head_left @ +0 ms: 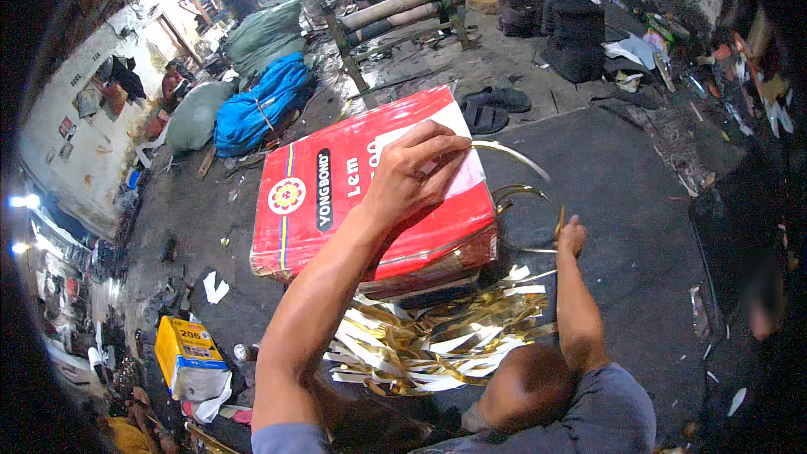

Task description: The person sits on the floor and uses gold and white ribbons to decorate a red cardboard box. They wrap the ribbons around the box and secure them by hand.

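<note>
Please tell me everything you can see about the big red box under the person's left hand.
The big red rectangular box looks like a metal tin: glossy red top with a round flower emblem, printed lettering, yellow and blue stripes and a white panel at the far end. Its near side looks worn and brownish. It lies flat, turned at an angle, on the dark floor. The left hand rests spread on the top, over the white panel. Shiny gold foil strips lie piled against its near edge.

One red rectangular tin sits above one heap of gold foil strips. One yellow box stands lower left. Two dark sandals lie beyond, with one blue bundle and two green sacks.
</note>
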Demonstrator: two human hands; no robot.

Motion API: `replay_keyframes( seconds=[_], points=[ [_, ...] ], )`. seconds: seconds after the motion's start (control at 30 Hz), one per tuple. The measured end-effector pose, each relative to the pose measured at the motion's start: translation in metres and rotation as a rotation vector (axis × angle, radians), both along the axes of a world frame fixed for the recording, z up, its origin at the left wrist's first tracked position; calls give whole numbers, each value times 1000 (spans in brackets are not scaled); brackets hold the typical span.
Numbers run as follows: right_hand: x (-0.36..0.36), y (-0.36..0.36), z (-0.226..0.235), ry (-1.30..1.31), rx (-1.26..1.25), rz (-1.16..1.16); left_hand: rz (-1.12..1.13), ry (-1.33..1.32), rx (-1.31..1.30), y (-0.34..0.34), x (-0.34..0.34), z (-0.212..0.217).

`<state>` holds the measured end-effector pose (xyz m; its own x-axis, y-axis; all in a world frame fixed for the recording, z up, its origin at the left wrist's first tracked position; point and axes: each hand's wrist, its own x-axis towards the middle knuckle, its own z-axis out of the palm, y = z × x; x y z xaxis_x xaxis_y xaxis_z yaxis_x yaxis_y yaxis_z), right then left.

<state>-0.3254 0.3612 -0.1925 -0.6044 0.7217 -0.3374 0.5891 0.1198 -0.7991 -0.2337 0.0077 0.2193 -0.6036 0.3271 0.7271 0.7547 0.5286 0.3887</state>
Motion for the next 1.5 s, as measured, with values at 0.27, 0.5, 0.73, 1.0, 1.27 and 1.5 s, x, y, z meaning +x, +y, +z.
replay_keyframes(
  seconds=[0.27, 0.5, 0.73, 1.0, 1.27, 1.5],
  points=[
    [15, -127, 361, 1021, 68, 969, 65, -17, 1, -13, 10, -4],
    [-11, -175, 390, 754, 190, 972, 19, 113, -72, 0, 2, 0],
    [-36, -178, 350, 840, 330, 993, 34, 131, -192, -18, 8, -14],
    [-21, -64, 276, 499, 1092, 656, 130, 155, -255, -4, -12, -26],
    [209, -119, 141, 109, 273, 1562, 281, 288, -227, -7, 7, -38],
    [300, -175, 63, 57, 412, 1857, 17, 131, -343, 21, 151, -41]
  ],
)
